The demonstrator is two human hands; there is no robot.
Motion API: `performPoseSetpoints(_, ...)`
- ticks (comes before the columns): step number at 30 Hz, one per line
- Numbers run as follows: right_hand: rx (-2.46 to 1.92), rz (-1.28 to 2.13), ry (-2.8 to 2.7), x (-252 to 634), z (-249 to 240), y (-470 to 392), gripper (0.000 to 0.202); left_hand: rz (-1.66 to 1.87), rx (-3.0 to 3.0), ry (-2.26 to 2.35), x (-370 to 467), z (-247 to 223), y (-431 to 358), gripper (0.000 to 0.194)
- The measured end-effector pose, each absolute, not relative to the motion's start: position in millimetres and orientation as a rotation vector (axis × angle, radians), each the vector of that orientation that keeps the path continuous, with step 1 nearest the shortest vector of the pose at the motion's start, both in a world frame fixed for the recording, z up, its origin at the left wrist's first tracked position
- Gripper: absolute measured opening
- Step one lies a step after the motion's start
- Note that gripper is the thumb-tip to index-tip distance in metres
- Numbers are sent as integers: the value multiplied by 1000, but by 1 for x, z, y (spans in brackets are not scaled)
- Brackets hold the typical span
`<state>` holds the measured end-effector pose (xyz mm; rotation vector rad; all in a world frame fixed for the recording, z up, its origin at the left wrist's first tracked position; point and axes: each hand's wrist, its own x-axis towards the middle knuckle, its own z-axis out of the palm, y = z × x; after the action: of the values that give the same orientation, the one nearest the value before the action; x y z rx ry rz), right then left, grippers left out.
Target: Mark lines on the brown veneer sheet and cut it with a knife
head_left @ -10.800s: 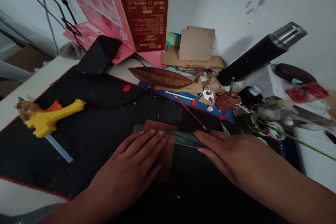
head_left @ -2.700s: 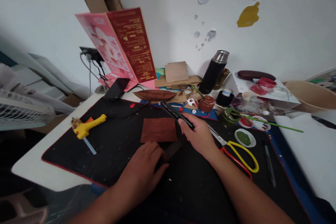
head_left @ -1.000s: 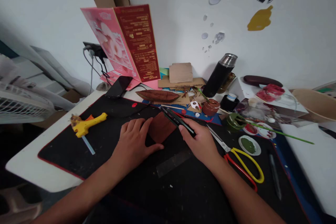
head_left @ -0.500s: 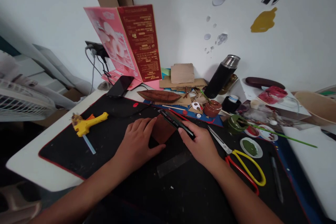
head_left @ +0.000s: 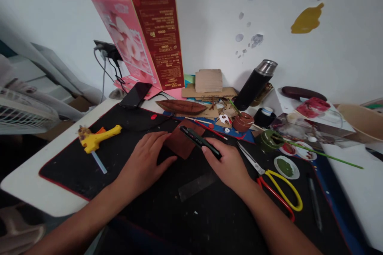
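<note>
A brown square sheet (head_left: 183, 143) lies on the black mat (head_left: 167, 215) in front of me. My left hand (head_left: 151, 153) rests at its left edge, fingers stretched and thumb apart, holding nothing. My right hand (head_left: 229, 163) is wrapped around a dark utility knife (head_left: 199, 140), whose front end points up and left over the sheet; I cannot make out its blade. A clear strip (head_left: 197, 186) lies flat nearer to me. Right of my right hand are scissors (head_left: 266, 173) with one yellow and one red handle, blades slightly apart.
A yellow glue gun (head_left: 98, 137) lies at left, a phone (head_left: 136, 95) behind it. At the back are a brown boat-shaped piece (head_left: 181, 107), cardboard (head_left: 208, 80), a black flask (head_left: 254, 87) and a brown paint jar (head_left: 243, 122). A green jar (head_left: 269, 141) and a pen (head_left: 314, 201) are at right.
My left hand has slid left and back, off most of the brown sheet, so more of it shows. The knife is still in my right hand, its front end lying a little lower.
</note>
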<state>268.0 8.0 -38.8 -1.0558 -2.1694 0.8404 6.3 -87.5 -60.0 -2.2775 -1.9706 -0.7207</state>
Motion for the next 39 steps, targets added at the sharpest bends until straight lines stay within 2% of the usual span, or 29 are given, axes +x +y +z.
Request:
performPoseSetpoints(3, -1079, 844, -2192, 268, -40, 7, 31, -749, -2372, -1876, -8, -57, -91, 39)
performPoseSetpoints(9, -1094, 795, -2193, 266, -42, 6, 27, -777, -2494, -1759, -16, -63, -91, 28)
performPoseSetpoints(18, -1142, 813, -2284, 263, -33, 5, 27, -749, -2502, -1577, -11, -64, -94, 31)
performPoseSetpoints(28, -1153, 935, -2411, 264, -11, -2, 28, -762, -2534, -1602, -11, -63, -94, 33)
performPoseSetpoints(39, -1100, 755, -2578, 271, -1, -14, 31, -728, -2550, -1640, -11, -62, -95, 34)
